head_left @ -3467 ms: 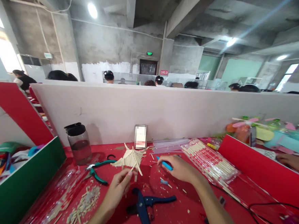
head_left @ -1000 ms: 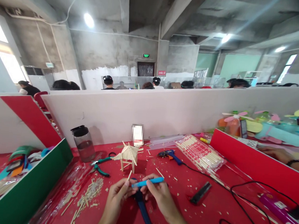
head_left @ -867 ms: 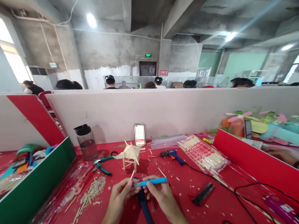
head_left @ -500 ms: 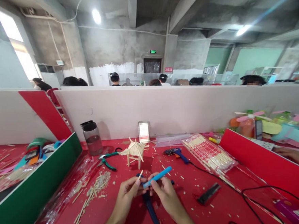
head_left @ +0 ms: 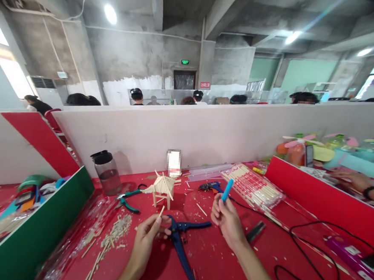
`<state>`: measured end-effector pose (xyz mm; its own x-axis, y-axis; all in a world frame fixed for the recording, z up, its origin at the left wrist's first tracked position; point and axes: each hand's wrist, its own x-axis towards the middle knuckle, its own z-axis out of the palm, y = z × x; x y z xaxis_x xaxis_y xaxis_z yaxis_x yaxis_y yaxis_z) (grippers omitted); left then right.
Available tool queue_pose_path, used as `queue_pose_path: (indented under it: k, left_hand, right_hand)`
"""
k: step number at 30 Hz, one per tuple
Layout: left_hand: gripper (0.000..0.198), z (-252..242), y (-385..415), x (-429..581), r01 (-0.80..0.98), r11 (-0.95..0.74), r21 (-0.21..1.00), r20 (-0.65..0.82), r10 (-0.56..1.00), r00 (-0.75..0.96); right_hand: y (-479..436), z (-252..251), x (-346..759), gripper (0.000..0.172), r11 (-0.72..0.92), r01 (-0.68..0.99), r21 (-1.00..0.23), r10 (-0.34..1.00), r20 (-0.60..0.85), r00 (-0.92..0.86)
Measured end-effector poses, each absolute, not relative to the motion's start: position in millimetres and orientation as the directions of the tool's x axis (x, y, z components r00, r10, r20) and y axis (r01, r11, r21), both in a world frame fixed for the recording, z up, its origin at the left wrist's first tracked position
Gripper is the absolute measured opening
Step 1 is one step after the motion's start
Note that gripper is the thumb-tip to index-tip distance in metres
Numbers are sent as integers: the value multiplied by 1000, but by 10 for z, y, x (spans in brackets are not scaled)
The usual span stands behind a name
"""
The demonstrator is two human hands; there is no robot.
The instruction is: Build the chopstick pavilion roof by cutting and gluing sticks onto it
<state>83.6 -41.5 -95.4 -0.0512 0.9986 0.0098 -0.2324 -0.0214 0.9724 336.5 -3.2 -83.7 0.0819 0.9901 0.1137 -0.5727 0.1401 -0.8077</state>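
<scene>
My left hand (head_left: 150, 227) pinches a short pale wooden stick (head_left: 162, 211), tip up. In my right hand (head_left: 228, 217) is a bright blue pen-shaped tool (head_left: 228, 190), pointing upward; its exact kind is unclear and its lower end is hidden by the fingers. Between and below the hands lie dark blue long-handled cutters (head_left: 181, 250), spread on the red table. Just beyond my left hand stands a small model house made of wooden sticks (head_left: 163, 188), with a sloped roof and legs.
Green-handled pliers (head_left: 129, 202), a water bottle (head_left: 106, 172) and wood scraps (head_left: 114, 235) are at left. A glue gun (head_left: 211, 186), packed sticks (head_left: 256, 185), a black cable (head_left: 312, 268) and a purple box (head_left: 348, 253) lie right. Low partitions flank the table; another person's hand (head_left: 353, 180) is beyond the red one (head_left: 315, 185).
My hands have moved apart. The right hand has lifted the blue tool away to the right and turned it upright, while the left keeps the stick. The cutters are now more visible.
</scene>
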Motion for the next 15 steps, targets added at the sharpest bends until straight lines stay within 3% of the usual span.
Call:
queue_pose_path:
  k: [7,15]
  left_hand:
    - [49,-982,-376,781,-247,-12,969,-5,998,-67]
    - [52,-971,-352,732,-237,-10,972,-9,997,-77]
  right_hand:
    - [54,-873,3534,51,179,-375,-910,979,125,164]
    - [65,-914,3525,54,159,-295,-942,984,128,121]
